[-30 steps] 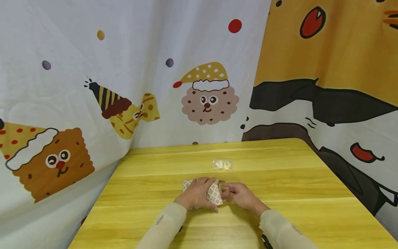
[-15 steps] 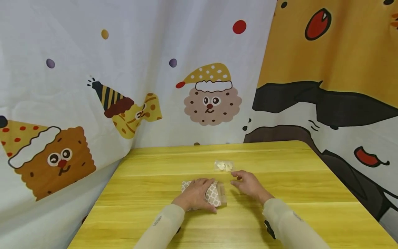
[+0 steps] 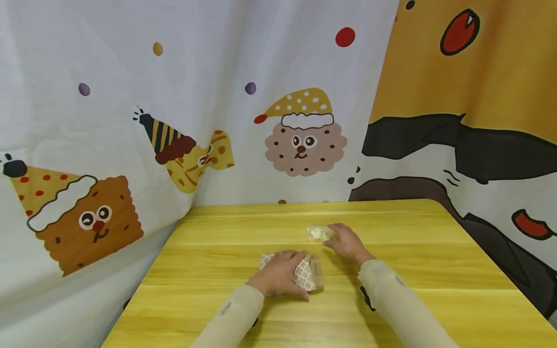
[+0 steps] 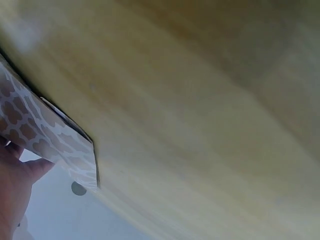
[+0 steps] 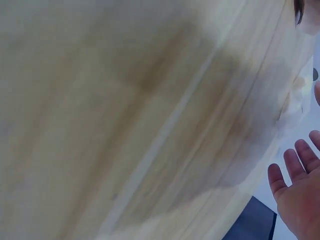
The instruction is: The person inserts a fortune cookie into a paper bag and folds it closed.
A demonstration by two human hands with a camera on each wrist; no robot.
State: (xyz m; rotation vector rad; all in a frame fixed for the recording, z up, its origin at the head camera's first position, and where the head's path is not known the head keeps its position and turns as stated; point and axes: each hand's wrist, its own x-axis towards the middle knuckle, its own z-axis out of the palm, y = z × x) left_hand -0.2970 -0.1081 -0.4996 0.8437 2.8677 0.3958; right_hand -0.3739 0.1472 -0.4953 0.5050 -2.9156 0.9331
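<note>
Palm down, the left hand (image 3: 280,273) grips the patterned package (image 3: 305,274) beneath it on the surface (image 3: 200,285), thumb near, fingers across the far edge. Beyond, the right hand (image 3: 347,243) stretches forward, thumb and fingers apart, the clear packet (image 3: 319,234) at its fingertips.

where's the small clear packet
In the head view, the clear packet lies far back on the table, beyond the patterned package, the right hand at its right end.

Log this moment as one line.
left hand: holds patterned package | right hand: at small clear packet, contact unclear | surface: wood-grain table
</note>
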